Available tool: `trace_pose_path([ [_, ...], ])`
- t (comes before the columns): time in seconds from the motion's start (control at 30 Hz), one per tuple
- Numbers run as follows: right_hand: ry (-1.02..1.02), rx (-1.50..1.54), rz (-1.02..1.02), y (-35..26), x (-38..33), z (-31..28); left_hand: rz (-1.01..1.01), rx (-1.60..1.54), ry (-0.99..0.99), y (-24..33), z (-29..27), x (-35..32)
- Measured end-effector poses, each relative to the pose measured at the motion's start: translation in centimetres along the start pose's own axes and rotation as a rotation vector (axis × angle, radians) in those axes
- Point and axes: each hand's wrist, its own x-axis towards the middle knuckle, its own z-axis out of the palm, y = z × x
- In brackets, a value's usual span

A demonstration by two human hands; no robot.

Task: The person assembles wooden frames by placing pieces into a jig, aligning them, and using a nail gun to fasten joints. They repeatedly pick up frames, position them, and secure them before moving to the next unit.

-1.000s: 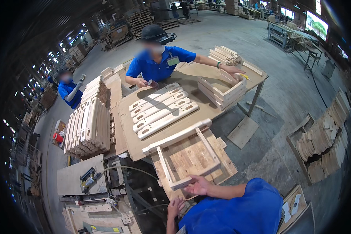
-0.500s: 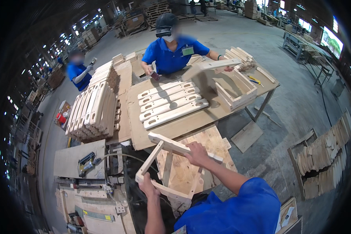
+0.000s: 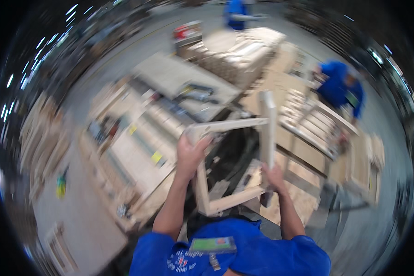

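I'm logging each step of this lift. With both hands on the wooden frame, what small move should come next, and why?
Probably keep carrying it level: the left hand grips the wooden frame at its top corner, the right hand its side rail, and it hangs in mid-air.

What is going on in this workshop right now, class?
A person in a blue shirt holds a rectangular wooden frame up in front of them with both bare hands. The left hand has its grip on the frame's upper left corner, and the right hand holds its right-hand rail lower down. Below the frame lie workbenches with wooden parts. Another worker in blue stands at a bench to the right. The picture is blurred.
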Motion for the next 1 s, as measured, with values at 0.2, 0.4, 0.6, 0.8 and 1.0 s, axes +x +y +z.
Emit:
trace_pose_path([
  [0.2,-0.209,0.279,-0.084,-12.4,4.5,10.6,0.453,0.91,0.475,-0.2,-12.0,-2.4],
  [0.4,-0.353,0.146,-0.243,-23.6,10.4,21.2,0.461,1.224,0.223,-2.4,-19.6,-4.1],
  [0.6,-0.49,-0.023,-0.316,-28.6,13.3,32.4,0.414,1.289,0.228,-8.0,-26.5,-1.1],
  [0.8,-0.442,-0.423,-0.38,-28.6,14.2,40.7,0.041,1.314,0.193,-11.9,-30.6,0.4],
  [1.0,-0.6,-0.405,-0.308,-27.6,16.6,45.4,-0.062,1.282,0.254,-13.0,-31.9,0.9],
])
